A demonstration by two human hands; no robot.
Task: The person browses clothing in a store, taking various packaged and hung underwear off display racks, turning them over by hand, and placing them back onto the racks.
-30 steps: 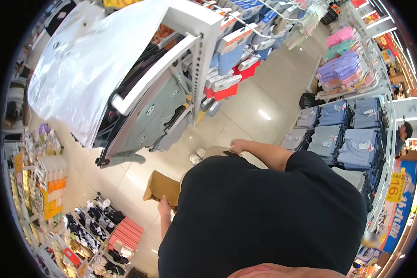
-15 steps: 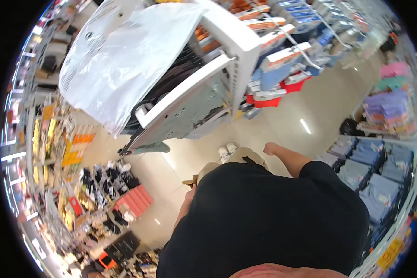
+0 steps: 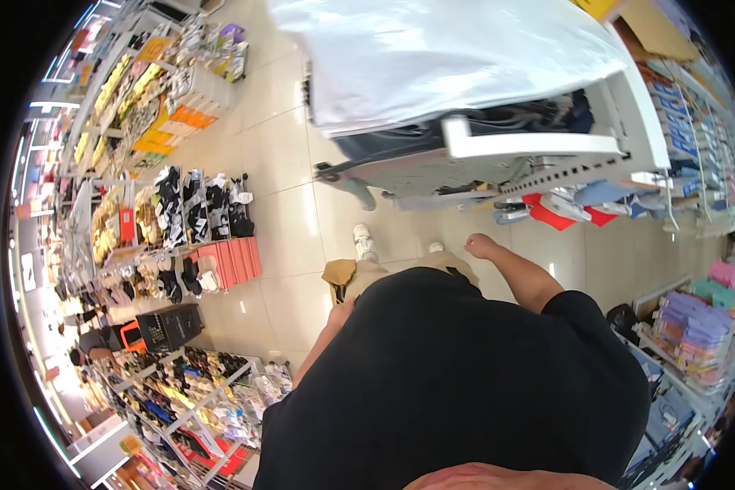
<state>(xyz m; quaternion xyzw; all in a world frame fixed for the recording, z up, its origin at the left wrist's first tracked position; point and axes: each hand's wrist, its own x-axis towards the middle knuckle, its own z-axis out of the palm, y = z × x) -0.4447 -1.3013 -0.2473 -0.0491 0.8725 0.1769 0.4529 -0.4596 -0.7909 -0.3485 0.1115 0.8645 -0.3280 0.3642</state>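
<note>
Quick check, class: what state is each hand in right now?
Left hand: holding an open brown cardboard box.
Right hand: loosely curled closed, nothing visible in it.

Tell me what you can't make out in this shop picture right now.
- Full shape of the brown cardboard at the left hand: head view, partly behind hand and body.
- Palm of the right hand: head view, hidden by the hand itself.
- Most clothes under the white cover: head view, covered.
- Print on the black-and-white packs: head view, too small.
</note>
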